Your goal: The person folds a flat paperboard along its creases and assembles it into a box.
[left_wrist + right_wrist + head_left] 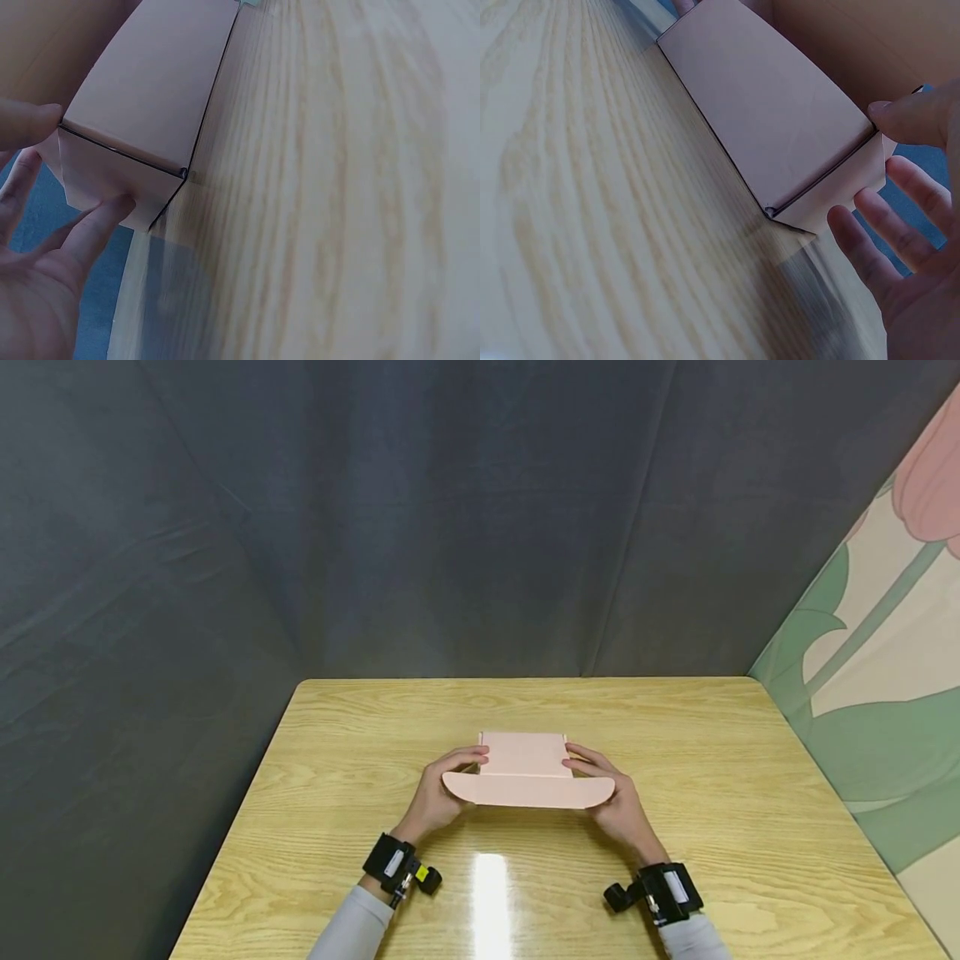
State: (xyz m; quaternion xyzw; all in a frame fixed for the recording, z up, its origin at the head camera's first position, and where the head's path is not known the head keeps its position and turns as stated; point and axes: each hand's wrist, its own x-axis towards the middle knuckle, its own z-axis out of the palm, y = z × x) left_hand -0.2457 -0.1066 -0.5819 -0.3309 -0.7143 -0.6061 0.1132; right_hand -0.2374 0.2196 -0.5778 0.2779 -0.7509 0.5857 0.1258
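Observation:
A small pale pink cardboard box [523, 753] is held between both hands above the middle of the table, its wide flap with rounded ends [528, 792] turned toward me. At its left end my left hand [438, 793] grips it; the left wrist view has the thumb at the top edge and fingertips against the end panel [97, 176]. The right hand [621, 814] grips the other end. From the right wrist, the thumb lies at the edge of the long wall [757, 105], with several fingers against the end panel. The box's inside is hidden.
The light wood-grain table [360, 727] reflects a bright strip of light near its front. A dark grey curtain [465, 527] hangs behind and to the left. On the right is a floral cloth [885, 727]. Each wrist wears a black camera mount [390, 862].

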